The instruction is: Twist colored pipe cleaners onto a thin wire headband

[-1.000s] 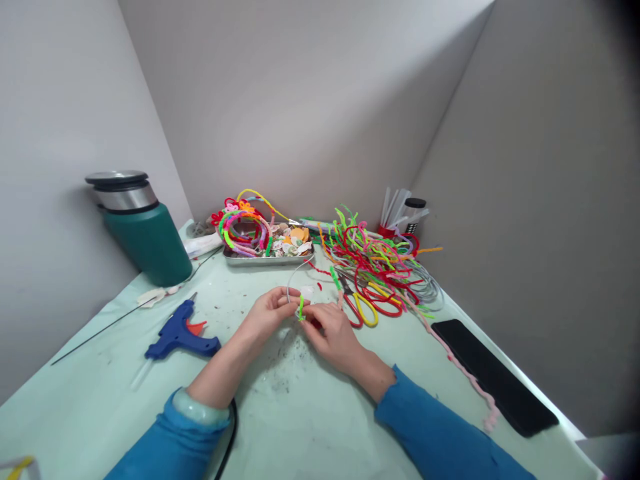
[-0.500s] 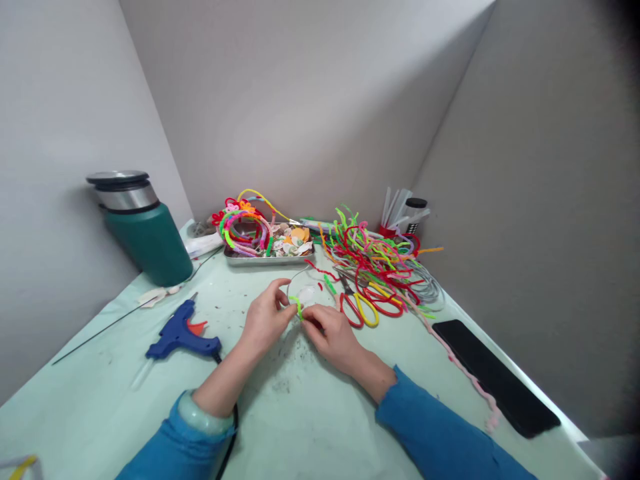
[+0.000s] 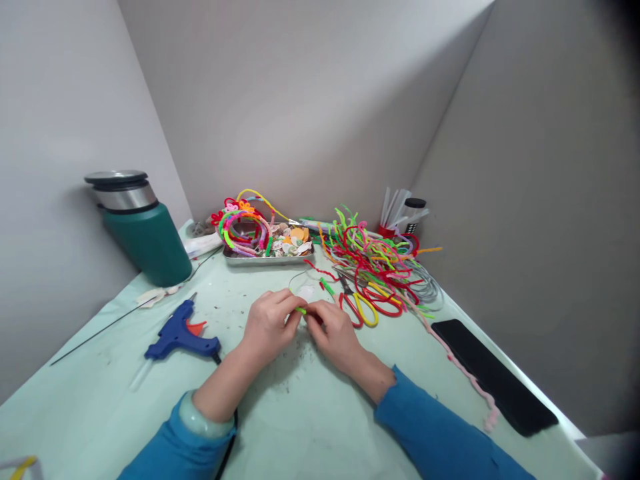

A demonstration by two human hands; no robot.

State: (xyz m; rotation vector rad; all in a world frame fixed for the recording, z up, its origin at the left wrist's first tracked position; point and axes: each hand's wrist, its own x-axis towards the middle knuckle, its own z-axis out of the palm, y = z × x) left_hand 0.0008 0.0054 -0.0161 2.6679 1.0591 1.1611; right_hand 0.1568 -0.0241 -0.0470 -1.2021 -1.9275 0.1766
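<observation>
My left hand (image 3: 267, 325) and my right hand (image 3: 336, 335) meet over the middle of the table, fingertips almost touching. Between them shows a short bit of bright green pipe cleaner (image 3: 301, 310), pinched by both hands. A thin wire loop (image 3: 296, 275) rises behind my fingers; its lower part is hidden by them. Just beyond my right fingers lie a pipe cleaner piece in green and pink (image 3: 327, 287) and scissors with red and yellow handles (image 3: 369, 310).
A blue glue gun (image 3: 183, 337) lies left, a green bottle (image 3: 150, 240) behind it. At the back, a metal tray (image 3: 270, 261) holds paper scraps and colourful pipe cleaner hoops (image 3: 227, 233). Tangled pipe cleaners (image 3: 370, 247) are heaped right, above a black phone (image 3: 493, 377).
My left hand has turned over and its fingers have closed in on the green pipe cleaner, which now shows less. The wire loop has shifted. My right hand has barely moved.
</observation>
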